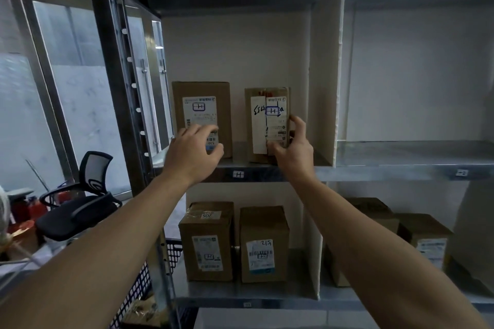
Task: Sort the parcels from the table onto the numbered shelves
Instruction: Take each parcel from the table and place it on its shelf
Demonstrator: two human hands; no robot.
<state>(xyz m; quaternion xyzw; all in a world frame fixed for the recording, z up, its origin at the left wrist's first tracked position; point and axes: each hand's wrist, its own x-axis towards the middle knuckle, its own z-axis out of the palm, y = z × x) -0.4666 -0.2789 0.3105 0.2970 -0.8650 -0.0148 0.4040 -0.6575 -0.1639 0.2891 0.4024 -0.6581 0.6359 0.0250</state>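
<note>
Two cardboard parcels stand upright in the left compartment of the upper shelf (pixel 374 172). My right hand (pixel 296 149) grips the right parcel (pixel 260 120), which bears handwriting on a white label; fingers wrap its right side and the thumb presses its lower front. My left hand (pixel 192 152) hovers in front of the left parcel (pixel 203 91) with fingers loosely curled and holding nothing; whether it touches the box is unclear. A small number tag (pixel 238 174) is fixed to the shelf's front edge below the parcels.
A white divider (pixel 324 88) walls off the bare right compartment. The shelf below holds two labelled parcels (pixel 208 243) (pixel 263 246), with more boxes (pixel 427 238) to the right. An office chair (pixel 80 203) and a dark crate (pixel 139 283) stand left of the rack.
</note>
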